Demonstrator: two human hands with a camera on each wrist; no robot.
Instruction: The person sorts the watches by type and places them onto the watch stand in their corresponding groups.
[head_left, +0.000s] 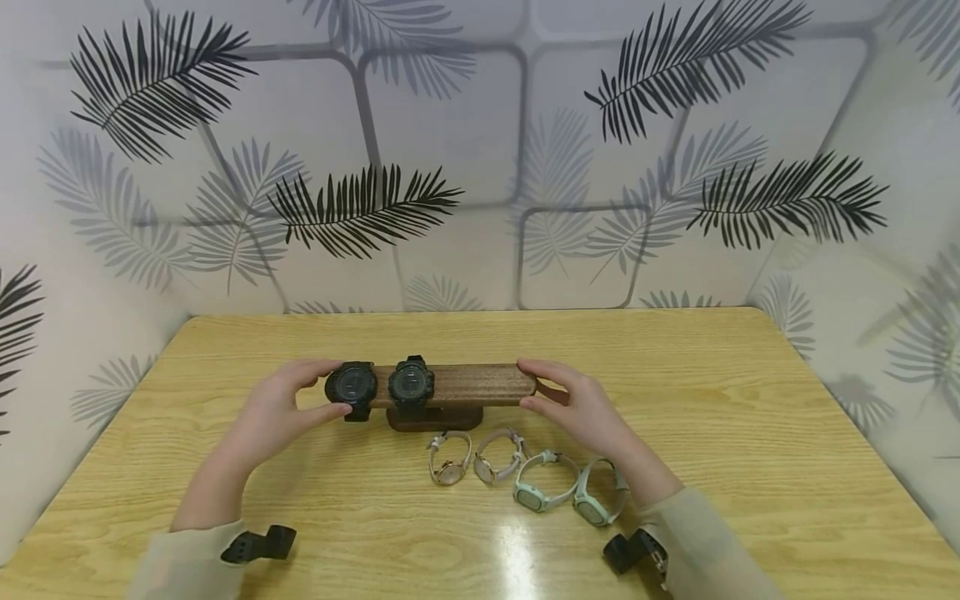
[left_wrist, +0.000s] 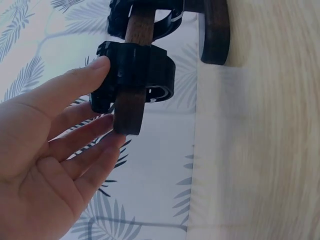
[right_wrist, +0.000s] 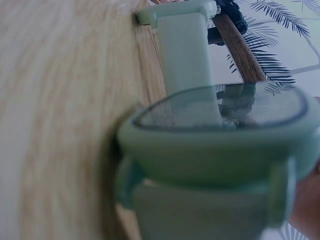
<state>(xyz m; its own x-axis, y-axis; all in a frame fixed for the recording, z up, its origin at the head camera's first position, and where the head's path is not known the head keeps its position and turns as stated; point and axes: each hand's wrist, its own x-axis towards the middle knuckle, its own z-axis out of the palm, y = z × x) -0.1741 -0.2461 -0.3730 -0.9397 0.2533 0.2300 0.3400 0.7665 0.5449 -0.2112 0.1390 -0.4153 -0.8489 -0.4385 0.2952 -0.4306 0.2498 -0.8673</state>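
A dark wooden watch stand [head_left: 483, 385] with a long bar on a short base stands on the table. Two black digital watches are strapped round the bar: the left watch [head_left: 352, 385] at its left end and the other watch [head_left: 411, 382] nearer the middle. My left hand [head_left: 273, 417] pinches the left watch between thumb and fingers; in the left wrist view its thumb presses the watch's edge [left_wrist: 107, 75]. At the bar's right end my right hand [head_left: 585, 417] grips the wood, thumb below and fingers above. A mint-green watch [right_wrist: 215, 145] hides most of that hand in the right wrist view.
In front of the stand lie two light-strapped watches, a left one [head_left: 450, 473] and a right one [head_left: 485, 471]. Two mint-green watches, one [head_left: 529, 497] beside the other [head_left: 591, 508], lie close under my right forearm. A leaf-patterned wall [head_left: 465, 250] rises behind the table [head_left: 360, 533].
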